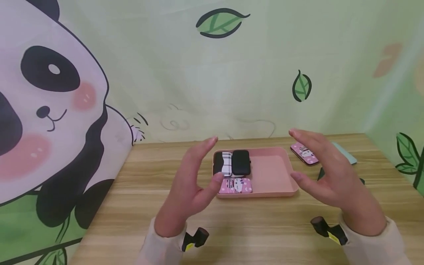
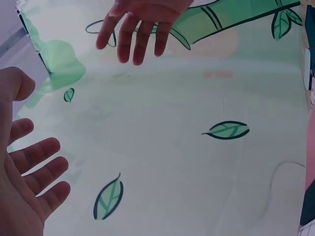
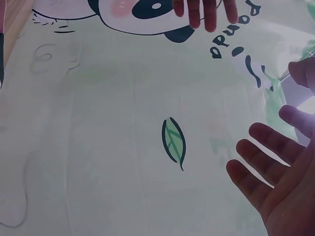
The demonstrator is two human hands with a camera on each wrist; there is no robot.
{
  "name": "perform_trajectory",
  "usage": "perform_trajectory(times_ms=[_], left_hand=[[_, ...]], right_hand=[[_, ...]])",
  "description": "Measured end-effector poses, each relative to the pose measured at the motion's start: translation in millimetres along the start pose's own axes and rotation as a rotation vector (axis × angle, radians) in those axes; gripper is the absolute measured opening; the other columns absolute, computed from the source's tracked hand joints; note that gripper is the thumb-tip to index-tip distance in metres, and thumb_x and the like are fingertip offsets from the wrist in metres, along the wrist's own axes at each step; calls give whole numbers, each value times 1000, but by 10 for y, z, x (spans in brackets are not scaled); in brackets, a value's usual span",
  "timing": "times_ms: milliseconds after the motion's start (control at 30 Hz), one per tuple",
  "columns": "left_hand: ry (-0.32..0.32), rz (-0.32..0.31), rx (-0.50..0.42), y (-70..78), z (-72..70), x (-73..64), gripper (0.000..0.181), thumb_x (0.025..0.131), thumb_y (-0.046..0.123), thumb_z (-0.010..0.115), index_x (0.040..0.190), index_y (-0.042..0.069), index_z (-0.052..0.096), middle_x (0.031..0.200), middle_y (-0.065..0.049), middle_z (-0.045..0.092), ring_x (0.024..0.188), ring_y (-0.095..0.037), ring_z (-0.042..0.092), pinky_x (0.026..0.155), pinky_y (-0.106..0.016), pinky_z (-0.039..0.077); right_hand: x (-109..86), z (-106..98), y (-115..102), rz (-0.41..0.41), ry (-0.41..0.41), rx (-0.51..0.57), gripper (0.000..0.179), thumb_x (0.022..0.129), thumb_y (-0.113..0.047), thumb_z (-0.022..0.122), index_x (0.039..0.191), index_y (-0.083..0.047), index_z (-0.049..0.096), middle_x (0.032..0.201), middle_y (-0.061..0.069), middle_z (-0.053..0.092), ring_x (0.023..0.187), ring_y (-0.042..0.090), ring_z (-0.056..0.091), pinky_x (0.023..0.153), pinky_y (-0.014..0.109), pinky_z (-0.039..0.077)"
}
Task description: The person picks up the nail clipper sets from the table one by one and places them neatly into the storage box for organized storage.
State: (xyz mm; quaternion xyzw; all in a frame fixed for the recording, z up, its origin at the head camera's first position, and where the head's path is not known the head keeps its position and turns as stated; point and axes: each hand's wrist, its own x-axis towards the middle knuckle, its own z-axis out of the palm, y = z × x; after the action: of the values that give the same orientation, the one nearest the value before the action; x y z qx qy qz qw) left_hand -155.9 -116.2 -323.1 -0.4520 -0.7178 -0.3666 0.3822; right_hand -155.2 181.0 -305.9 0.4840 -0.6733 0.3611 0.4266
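Both hands are raised above the table, apart and holding nothing. My left hand (image 1: 185, 189) is at the left end of a pink tray (image 1: 269, 173), its thumb overlapping the tray's edge in the head view. In the tray's left part lie a black-and-white plaid case (image 1: 227, 163), a black case (image 1: 241, 162) and a pink cartoon case (image 1: 240, 186). My right hand (image 1: 336, 180) is right of the tray, partly covering another pink cartoon case (image 1: 302, 152), a mint flat item (image 1: 346, 152) and a dark flat item (image 1: 320, 173). Spread fingers show in both wrist views.
The wood-grain table (image 1: 139, 206) runs back to a pale cloth backdrop (image 1: 159, 73) printed with leaves and a large panda (image 1: 63, 114). Dark wrist-worn devices (image 1: 196, 238) sit at both sleeves. The tray has a low raised rim.
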Motion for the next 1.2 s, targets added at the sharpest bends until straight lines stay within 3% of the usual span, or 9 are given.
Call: perform_trajectory(times_ms=[267,400,500,667,767,967,1200], left_hand=[[-4,-128,71,-296,109,-134,54,103,40,47,142,2,52,143,-15,55,133,-30,51,112,-43,40],[-16,-225,96,-481,198,-225,50,103,36,50,143,7,53,146,-10,55,136,-26,49,113,-42,39],[-71,-359,118,-603,269,-298,51,101,33,52,148,13,48,151,-7,50,140,-23,45,114,-44,37],[-192,-638,152,-767,393,-401,64,102,38,50,158,17,29,160,-6,36,147,-24,34,116,-49,33],[-241,-742,155,-852,455,-457,68,102,40,50,160,16,22,162,-7,31,149,-26,30,117,-50,30],[-309,-830,172,-1012,560,-584,68,101,40,52,159,17,25,163,-6,30,150,-25,29,118,-49,28],[-298,-907,98,-1143,605,-720,57,105,40,43,157,20,32,161,-4,34,149,-23,29,119,-47,27]], right_hand=[[-34,-24,29,30,-15,-33,65,99,-41,58,132,15,49,128,22,60,130,15,51,112,25,36],[-38,-20,30,30,-11,-29,65,99,-41,58,131,15,50,128,22,60,130,14,51,112,25,36],[-43,-17,31,31,-9,-22,64,99,-40,58,130,16,50,128,21,60,130,13,51,111,25,36],[-54,-24,39,34,-13,-29,63,100,-39,57,128,16,51,127,22,60,129,12,51,111,24,37],[-58,-21,50,34,-13,-30,63,99,-39,57,127,16,51,124,24,60,128,12,51,110,24,37],[-75,-16,82,41,-27,-49,63,99,-41,57,127,16,52,123,26,59,129,12,51,110,24,37],[-98,-16,94,54,-37,-59,63,99,-42,57,126,15,54,120,28,59,127,11,51,110,23,37]])
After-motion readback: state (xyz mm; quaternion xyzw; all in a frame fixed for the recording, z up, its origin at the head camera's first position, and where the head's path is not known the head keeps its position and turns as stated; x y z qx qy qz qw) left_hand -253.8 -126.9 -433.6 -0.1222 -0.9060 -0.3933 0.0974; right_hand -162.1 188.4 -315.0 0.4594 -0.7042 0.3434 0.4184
